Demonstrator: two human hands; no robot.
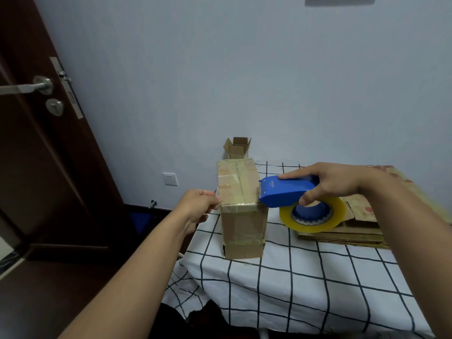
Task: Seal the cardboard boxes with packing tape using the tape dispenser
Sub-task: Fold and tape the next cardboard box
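Pale blue wall and a dark wooden door (36, 143) frame a table under a white, black-checked cloth (305, 277). We count two upright boxes: one tall brown cardboard box (241, 206), heavily taped, and one small open-flapped cardboard box (237, 148) behind it. Our right hand (335, 182) grips one blue tape dispenser (286, 192), its nose at the tall box's top edge, with one yellowish tape roll (315, 217). Our left hand (198, 206) pinches at the box's left top corner. Flattened cardboard sheets (362, 223) lie right.

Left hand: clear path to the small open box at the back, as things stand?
Probably not directly. The tall taped box stands right in front of the small open box, and the left hand is pinching at the tall box's near left edge; it would have to go over or around.
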